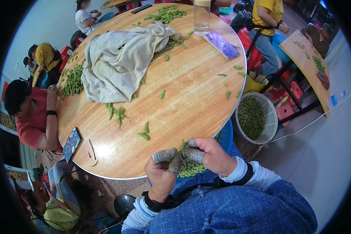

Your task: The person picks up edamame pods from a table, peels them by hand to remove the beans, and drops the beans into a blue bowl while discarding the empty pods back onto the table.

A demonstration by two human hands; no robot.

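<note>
My left hand (pixel 162 171) and my right hand (pixel 208 154) meet just off the near edge of the round wooden table (pixel 183 105), several fingertips wrapped in grey cloth covers. Both hands pinch one green edamame pod (pixel 181 146) between them. Below my hands lies a heap of shelled green beans (pixel 191 169) in a blue basin (pixel 227 134) on my lap. Loose pods (pixel 116 112) lie scattered on the table in front of me.
A crumpled grey towel (pixel 117 62) covers a pod pile at the table's middle. A phone (pixel 221 45) and a clear bottle (pixel 201 16) stand at the far right, another phone (pixel 71 143) at the left edge. A white basket of pods (pixel 257 117) sits on the floor. A person in red (pixel 31 113) sits left.
</note>
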